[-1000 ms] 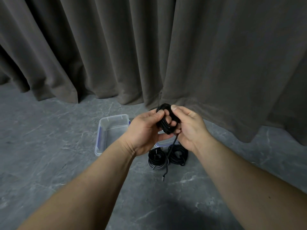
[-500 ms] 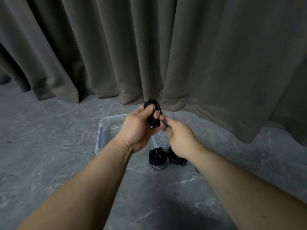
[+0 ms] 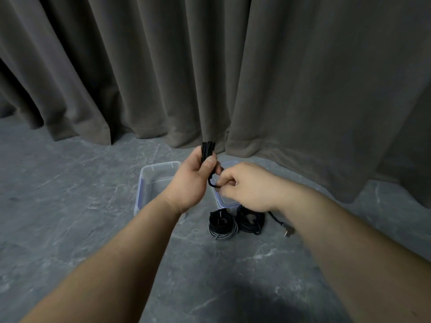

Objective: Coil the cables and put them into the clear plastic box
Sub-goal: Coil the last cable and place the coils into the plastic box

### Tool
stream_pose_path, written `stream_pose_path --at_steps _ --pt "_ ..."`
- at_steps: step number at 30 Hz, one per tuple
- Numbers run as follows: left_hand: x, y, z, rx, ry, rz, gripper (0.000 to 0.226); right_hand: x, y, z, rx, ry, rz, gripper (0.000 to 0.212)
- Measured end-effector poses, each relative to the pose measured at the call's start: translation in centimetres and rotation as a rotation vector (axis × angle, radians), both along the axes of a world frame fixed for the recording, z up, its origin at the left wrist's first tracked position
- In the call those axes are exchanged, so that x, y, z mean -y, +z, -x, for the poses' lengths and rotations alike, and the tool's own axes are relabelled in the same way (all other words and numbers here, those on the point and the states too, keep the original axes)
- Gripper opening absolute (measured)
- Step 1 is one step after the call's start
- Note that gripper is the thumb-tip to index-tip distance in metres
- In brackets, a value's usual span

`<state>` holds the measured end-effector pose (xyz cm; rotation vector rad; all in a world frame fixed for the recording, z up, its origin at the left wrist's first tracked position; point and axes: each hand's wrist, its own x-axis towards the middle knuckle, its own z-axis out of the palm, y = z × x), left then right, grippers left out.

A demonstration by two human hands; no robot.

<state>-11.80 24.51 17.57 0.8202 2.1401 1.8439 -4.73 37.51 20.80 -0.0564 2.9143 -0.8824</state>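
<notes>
My left hand (image 3: 194,180) grips a coiled black cable (image 3: 207,151) upright above the floor, thumb pressed on the bundle. My right hand (image 3: 245,186) pinches the cable's loose tail just below the coil. The tail runs down behind my right wrist and ends in a plug (image 3: 288,230) on the floor. The clear plastic box (image 3: 152,173) stands open on the floor under my left hand. Two more coiled cables lie in front of it: a black-and-grey coil (image 3: 222,226) and a dark coil (image 3: 250,221).
The box's clear lid (image 3: 229,164) with a blue rim lies on the floor to the right of the box, mostly hidden by my right hand. A heavy grey curtain (image 3: 233,78) hangs behind everything. The floor (image 3: 70,206) is grey marble-pattern.
My left hand has turned the coil edge-on and raised it slightly. My right hand has let go of the coil, dropped lower and to the right, and now pinches the tail.
</notes>
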Motion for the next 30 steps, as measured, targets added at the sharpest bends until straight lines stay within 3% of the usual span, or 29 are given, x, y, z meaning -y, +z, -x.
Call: stream_pose_path --at_steps 5,9,18,24,30 --pt "0.2 -0.8 -0.1 0.041 -0.028 0.03 0.013 -0.6 0.4 -0.3 0.078 -0.06 0.632 0.017" --pt "0.0 -0.6 -0.5 0.073 -0.121 -0.016 0.035 -1.5 0.1 0.1 -0.013 -0.176 0.891 0.025" --pt "-1.2 -0.9 -1.2 -0.118 -0.149 0.042 0.028 -2.2 -1.1 1.1 -0.35 -0.405 0.975 0.017" --pt "-1.9 0.5 -1.9 0.452 -0.201 -0.362 0.025 -2.5 -1.5 1.3 -0.444 -0.396 0.92 0.018" --pt "-1.4 1.2 -1.8 0.63 -0.231 -0.401 0.024 -2.5 -1.7 1.2 -0.36 -0.328 0.951 0.025"
